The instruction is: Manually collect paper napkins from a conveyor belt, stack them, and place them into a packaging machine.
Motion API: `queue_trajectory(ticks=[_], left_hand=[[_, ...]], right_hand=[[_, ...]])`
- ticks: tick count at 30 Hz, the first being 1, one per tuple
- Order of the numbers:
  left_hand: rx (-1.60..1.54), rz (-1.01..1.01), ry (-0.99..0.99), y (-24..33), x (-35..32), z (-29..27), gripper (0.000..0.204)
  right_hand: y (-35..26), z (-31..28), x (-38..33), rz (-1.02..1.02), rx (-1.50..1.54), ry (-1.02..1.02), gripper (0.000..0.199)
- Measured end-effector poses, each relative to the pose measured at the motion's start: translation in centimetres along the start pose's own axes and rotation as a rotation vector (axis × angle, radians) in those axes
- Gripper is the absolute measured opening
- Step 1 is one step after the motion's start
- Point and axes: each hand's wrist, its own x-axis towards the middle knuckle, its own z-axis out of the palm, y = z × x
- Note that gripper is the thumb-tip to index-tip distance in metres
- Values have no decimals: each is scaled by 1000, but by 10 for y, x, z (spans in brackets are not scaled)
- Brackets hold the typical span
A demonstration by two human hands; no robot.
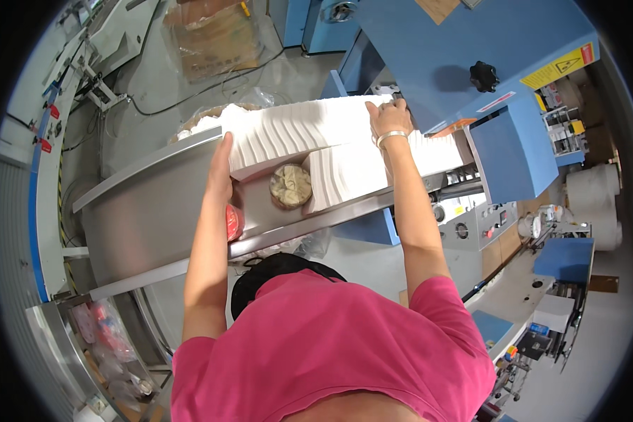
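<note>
A long row of folded white paper sheets [281,133], perhaps napkins or tissues, lies along a metal trough. My left hand [221,172] is held upright and flat against the row's left end, fingers stretched out. On top of the papers farther right, my right hand [389,119] rests palm down with its fingers apart and slightly bent near the far edge. A second, nearer block of white paper [352,172] stands beside the long row. Between this block and my left hand sits a round clear container [290,186] of pale pieces. Close to my left wrist is a red object [233,222], partly hidden.
The metal trough [148,204] slopes away at left, with raised rims. A large blue machine [443,63] with a black knob overhangs the right end. Beyond the trough lies a plastic-wrapped brown package [214,42]. A control panel [478,225] stands at right.
</note>
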Motion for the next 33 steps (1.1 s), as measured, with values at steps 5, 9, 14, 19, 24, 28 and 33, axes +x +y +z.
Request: queue_trajectory(ticks=[5,9,14,19,24,28,33], left_hand=[[321,-98,-58,22,-2,18,88],[419,-76,-63,26,3,34,86],[275,-1,-175,8,19,24,79],[65,-31,-253,2,16,-3,56],[111,0,-147,1,27,-18,55],[67,9,-183,27,14,-34,54],[72,40,-122,56,-9,-124,59]], right_hand=[[-8,-8,9,-57,-38,-86,51],[-2,-4,25,-191,-78,-74,44],[28,-1,35,-275,-141,-247,44],[-36,14,7,-150,54,-307,50],[-42,29,2,-146,85,-150,41],[-72,29,-7,-130,42,-167,42],[-162,-2,-75,-106,103,-246,38]])
